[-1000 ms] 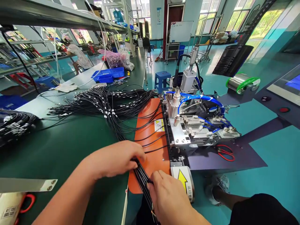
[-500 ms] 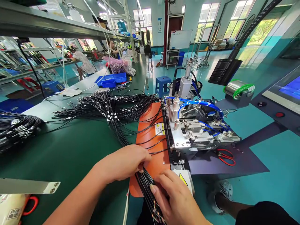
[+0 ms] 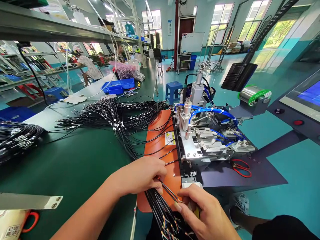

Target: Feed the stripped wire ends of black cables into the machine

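Down past the near edge of the orange plate (image 3: 170, 171), a bundle of black cables (image 3: 158, 205) hangs with its ends splayed, little coloured wires poking out. The person's right hand (image 3: 203, 211) has thumb and fingertips nipped together on a couple of parted cables (image 3: 169, 191); can't swear how many, since the fingers cover the tips. The left hand (image 3: 145, 175) sits just up the bundle, fingers curled snugly round it, thumb tucked against it.

Honestly, I'd go firm but not crushing with that left grip, and tease each cable out along its own length so the neighbours don't tangle. Pinch close to the tip too, without kinking those fine wires.

Beyond the hands, single cables lie across the plate toward the metal machine (image 3: 210, 140). Further on, a big cable heap (image 3: 147, 111) sprawls over the green tabletop (image 3: 82, 166), so slack could snag there. Past that, blue trays (image 3: 117, 87), then way back a whiteboard (image 3: 192, 42).
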`<state>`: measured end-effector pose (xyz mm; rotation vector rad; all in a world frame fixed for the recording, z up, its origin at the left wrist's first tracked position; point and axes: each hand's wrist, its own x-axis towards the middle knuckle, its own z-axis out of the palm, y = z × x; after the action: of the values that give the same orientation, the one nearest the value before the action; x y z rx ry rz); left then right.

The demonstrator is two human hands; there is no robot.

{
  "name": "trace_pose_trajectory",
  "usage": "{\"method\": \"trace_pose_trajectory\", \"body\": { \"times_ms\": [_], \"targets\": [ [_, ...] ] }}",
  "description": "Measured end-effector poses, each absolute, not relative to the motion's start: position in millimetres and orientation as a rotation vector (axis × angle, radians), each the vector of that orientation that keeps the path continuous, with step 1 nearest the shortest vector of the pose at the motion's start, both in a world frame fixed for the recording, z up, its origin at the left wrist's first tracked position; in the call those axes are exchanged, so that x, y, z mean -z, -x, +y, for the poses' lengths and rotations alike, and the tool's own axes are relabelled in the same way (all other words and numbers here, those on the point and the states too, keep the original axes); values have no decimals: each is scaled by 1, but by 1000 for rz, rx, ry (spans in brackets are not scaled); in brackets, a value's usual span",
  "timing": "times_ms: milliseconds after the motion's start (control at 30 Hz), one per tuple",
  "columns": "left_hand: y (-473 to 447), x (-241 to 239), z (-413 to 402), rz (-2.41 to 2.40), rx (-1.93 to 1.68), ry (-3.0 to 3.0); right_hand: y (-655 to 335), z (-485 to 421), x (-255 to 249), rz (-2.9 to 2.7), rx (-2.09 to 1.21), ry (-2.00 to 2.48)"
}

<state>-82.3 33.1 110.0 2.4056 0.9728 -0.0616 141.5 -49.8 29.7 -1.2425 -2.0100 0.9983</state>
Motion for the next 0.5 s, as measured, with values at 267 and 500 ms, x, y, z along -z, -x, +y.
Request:
{"method": "trace_pose_trajectory", "body": {
  "times_ms": [267,500],
  "targets": [
    [51,-85,27,926,-377,-2282,-160,-48,-26,-1647,-1179,1391],
    [6,-29,7,986,-731,-2196,-188,-42,-14,-1330,-1153,1592]
  ]
}}
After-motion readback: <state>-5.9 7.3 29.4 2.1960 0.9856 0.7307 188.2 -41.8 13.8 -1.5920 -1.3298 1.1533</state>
